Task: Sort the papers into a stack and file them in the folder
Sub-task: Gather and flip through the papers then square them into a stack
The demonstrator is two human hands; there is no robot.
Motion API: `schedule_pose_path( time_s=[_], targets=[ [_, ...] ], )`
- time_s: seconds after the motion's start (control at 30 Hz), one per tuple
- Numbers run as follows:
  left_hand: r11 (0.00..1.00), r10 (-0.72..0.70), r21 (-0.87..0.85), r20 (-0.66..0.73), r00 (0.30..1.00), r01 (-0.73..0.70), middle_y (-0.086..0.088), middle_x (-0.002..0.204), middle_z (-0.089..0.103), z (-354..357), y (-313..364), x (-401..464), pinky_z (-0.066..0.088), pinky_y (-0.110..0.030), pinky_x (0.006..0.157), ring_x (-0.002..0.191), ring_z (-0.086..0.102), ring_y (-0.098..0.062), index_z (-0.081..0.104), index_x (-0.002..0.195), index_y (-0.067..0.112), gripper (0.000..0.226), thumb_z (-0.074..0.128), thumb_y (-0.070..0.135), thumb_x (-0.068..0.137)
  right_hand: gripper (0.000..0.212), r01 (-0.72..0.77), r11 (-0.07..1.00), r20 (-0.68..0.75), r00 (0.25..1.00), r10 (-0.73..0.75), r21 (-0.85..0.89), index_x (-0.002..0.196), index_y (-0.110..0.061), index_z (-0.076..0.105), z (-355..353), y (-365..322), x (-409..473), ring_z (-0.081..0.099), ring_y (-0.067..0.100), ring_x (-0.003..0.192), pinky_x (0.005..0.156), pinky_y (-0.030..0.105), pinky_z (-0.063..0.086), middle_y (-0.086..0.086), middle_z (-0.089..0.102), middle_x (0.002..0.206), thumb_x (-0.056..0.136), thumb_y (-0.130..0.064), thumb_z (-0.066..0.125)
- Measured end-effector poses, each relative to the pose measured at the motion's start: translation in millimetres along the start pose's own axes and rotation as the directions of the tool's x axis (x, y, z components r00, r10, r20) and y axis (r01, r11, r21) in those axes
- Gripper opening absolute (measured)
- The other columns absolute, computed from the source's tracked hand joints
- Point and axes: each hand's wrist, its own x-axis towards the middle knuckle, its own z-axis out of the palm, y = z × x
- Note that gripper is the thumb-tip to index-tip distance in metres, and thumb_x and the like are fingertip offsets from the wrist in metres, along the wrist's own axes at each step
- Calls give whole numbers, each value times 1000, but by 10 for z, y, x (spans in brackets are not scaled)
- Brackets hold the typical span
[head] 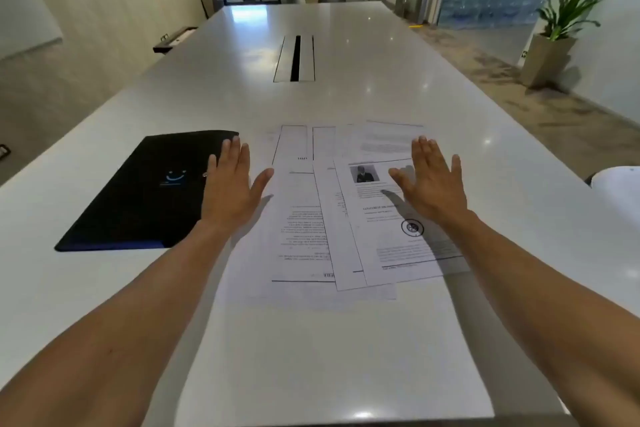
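Note:
Several printed papers lie spread and overlapping on the white table in front of me. The top sheet carries a small photo and a round seal. A black folder with a blue smile logo lies shut to the left of the papers. My left hand hovers flat with fingers apart over the folder's right edge and the left side of the papers. My right hand is spread the same way above the right side of the papers. Neither hand holds anything.
A cable slot is set into the table's middle, farther away. A white rounded object shows at the table's right edge. Potted plants stand on the floor to the right and at the far end.

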Motion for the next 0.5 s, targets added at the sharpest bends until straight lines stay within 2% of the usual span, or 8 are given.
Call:
schedule_pose_path(
  time_s=[0.1, 0.2, 0.37, 0.5],
  targets=[
    [999, -40, 0, 74, 996, 40, -11, 162, 5, 88, 2, -133, 4, -45, 119, 149, -1, -25, 9, 153, 5, 85, 8, 66, 94, 91, -89, 996, 112, 989, 91, -22, 155, -16, 1, 60, 48, -53, -5, 15, 149, 114, 64, 1, -2, -4, 164, 87, -76, 9],
    [994, -95, -46, 117, 989, 101, -14, 161, 12, 195, 7, -241, 9, -47, 119, 148, 4, -27, 11, 152, 3, 86, 13, 66, 94, 92, -158, 986, 178, 973, 147, 47, 155, -15, 3, 154, 56, -147, -4, 17, 150, 111, 70, 4, -2, -2, 164, 87, -76, 15],
    [963, -202, -141, 189, 961, 231, -13, 162, 8, 235, 89, -316, 10, -45, 119, 148, 3, -27, 10, 153, 7, 87, 18, 68, 92, 90, -172, 985, 178, 970, 165, 26, 155, -15, 5, 235, -69, -230, -1, 19, 150, 110, 72, 1, 0, -3, 164, 88, -75, 12],
    [949, -256, -137, 193, 947, 284, -15, 160, 17, 207, 216, -331, 12, -44, 119, 148, 10, -29, 19, 152, 7, 84, 20, 66, 93, 87, -171, 985, 149, 974, 168, 12, 155, -13, 10, 283, -201, -269, -1, 21, 150, 109, 72, 1, 4, -2, 164, 91, -72, 17]
  ],
)
